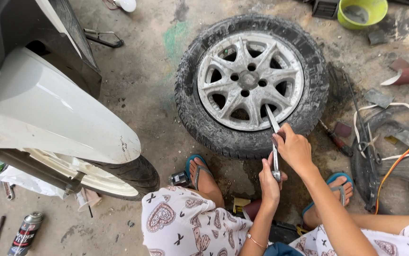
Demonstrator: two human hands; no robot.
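A car wheel [251, 83] with a grey alloy rim and a black tyre lies flat on the concrete floor in front of me. Both my hands grip a long silver metal lever [274, 142] whose tip is set at the near edge of the rim. My right hand [293, 148] holds the bar near its middle. My left hand [269, 180] is closed around its lower end. My feet in blue sandals [197, 171] rest on either side, close to the tyre.
A white scooter with its black rear tyre [133, 178] stands at left. A spray can [25, 233] lies at bottom left. A green bowl [356, 12] sits at top right. Scrap rubber, cords and a screwdriver [335, 140] lie at right.
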